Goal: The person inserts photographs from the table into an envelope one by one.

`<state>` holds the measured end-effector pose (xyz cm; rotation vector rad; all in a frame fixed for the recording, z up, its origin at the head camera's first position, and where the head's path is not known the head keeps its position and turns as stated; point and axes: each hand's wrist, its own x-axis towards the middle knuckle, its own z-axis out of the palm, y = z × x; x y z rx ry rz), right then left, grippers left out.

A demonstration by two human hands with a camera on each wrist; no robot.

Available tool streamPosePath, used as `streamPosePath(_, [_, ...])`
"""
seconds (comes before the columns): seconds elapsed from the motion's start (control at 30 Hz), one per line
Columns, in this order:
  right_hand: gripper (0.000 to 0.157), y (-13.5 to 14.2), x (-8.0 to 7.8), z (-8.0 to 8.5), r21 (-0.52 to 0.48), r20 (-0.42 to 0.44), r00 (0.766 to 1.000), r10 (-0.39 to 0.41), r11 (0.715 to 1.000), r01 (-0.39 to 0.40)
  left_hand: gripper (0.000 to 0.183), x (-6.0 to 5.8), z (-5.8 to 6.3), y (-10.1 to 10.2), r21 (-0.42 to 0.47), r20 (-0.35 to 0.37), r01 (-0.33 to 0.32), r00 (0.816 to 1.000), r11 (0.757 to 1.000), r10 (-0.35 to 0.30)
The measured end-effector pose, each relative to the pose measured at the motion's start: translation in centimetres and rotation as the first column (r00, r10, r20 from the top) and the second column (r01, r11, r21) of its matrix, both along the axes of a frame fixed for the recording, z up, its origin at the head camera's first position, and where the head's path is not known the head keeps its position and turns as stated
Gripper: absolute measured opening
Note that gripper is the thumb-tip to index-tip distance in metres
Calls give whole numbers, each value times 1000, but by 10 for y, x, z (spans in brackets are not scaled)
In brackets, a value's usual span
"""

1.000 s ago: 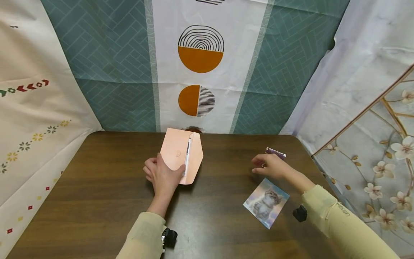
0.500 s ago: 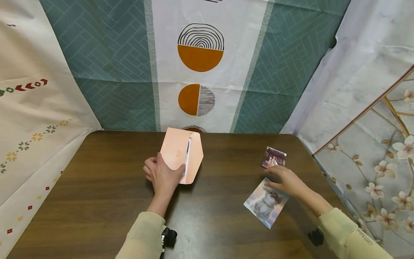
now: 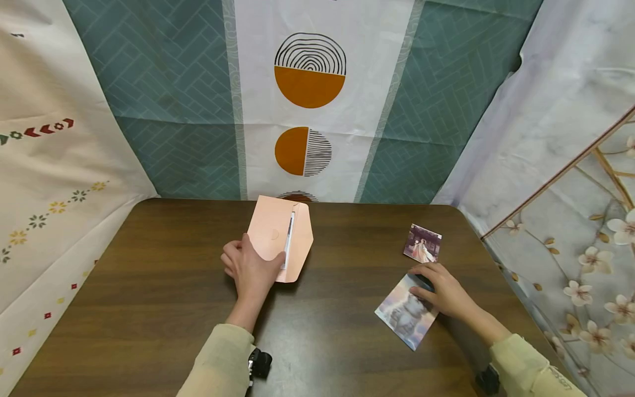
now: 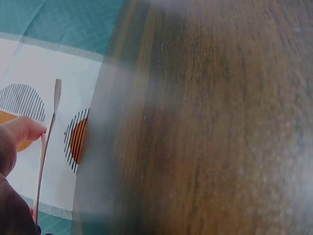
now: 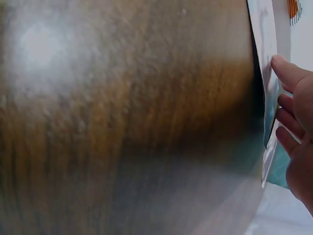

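My left hand [image 3: 252,270] holds a peach paper envelope [image 3: 265,220], thumb on its face and fingers at the left edge. The envelope's flap is unfolded to the right, and a white-edged insert [image 3: 289,231] shows in the slot. In the left wrist view the envelope [image 4: 46,147] appears edge-on. My right hand [image 3: 441,289] rests over the upper right part of a pastel kitten picture card [image 3: 404,320], covering that corner. Close up in the right wrist view, the thumb and loosely bent fingertips meet the card [image 5: 268,73] from its upper side.
A small purple photo [image 3: 423,242] of figures in pale dress lies just beyond my right hand. The brown wooden table [image 3: 149,309] ends at a patterned cloth backdrop [image 3: 317,110], with cloth on both sides.
My right hand has come back from the small photo, uncovering it, and settled on the kitten card. My left hand and the envelope have stayed put.
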<state>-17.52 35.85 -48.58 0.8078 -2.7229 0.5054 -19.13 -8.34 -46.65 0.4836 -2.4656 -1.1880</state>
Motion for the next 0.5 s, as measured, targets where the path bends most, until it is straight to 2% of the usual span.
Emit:
streamPosePath(0.3, [35, -3, -1, -7, 6, -140, 985, 97, 995, -97, 87, 0, -1, 2, -1, -13, 6, 1000, 1000, -6])
streamPosePath(0.5, [34, -6, -1, -9, 24, -167, 978, 129, 992, -127, 89, 1, -1, 3, 0, -4, 6, 1000, 1000, -6])
